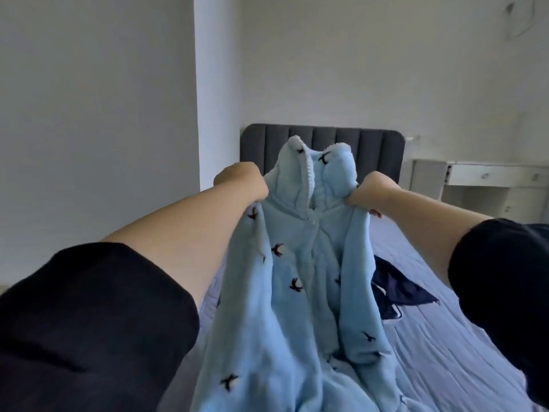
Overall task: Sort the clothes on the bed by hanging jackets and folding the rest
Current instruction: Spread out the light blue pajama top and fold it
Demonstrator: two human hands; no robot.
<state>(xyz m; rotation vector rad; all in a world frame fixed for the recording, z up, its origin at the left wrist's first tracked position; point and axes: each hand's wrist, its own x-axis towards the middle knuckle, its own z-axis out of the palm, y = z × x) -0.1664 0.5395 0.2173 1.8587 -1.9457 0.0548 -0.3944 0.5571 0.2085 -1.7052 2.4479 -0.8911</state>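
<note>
Two hands, left hand (242, 182) and right hand (372, 190), are fisted tight on the shoulders of a pale blue hooded jacket (300, 278) lifted above the bed (445, 337), not yet hung, while a dark garment (398, 288) lies unfolded.

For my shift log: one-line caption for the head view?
Both hands hold a blue hooded jacket up over the bed.

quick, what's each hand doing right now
Left hand: closed, gripping the light blue hooded jacket at its shoulder.
Right hand: closed, gripping the same jacket at the other shoulder, holding it up over the bed.
</note>
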